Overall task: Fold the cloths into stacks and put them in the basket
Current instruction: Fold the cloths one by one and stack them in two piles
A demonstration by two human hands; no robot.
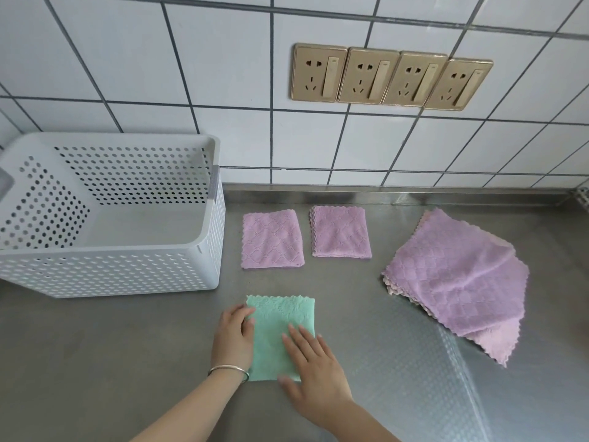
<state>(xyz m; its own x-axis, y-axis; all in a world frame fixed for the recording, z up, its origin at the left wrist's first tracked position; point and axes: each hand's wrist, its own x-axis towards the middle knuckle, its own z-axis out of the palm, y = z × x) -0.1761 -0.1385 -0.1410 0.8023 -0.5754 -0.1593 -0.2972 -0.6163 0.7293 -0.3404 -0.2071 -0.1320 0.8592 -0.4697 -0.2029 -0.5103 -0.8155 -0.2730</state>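
Two hands rest on the green cloth (282, 336), which lies folded near the front edge of the tabletop (95, 362): the left hand (234, 338) flat along its left edge, the right hand (314, 368) flat on its lower right part, fingers (296, 341) of both extended and spread, pressing and not gripping. Risk: if either hand lifts or slides sideways while the fold is unset, the layers may spring open or skew, giving an uneven stack. Risk: the unfolded purple pile (459, 282) toward the right edge is loosely layered and could drag apart if one cloth is pulled from it. Two folded purple cloths (271, 239) (341, 232) lie side by side near the back edge, apart from each other. The white perforated basket (204, 250), at the left back corner, holds nothing visible.
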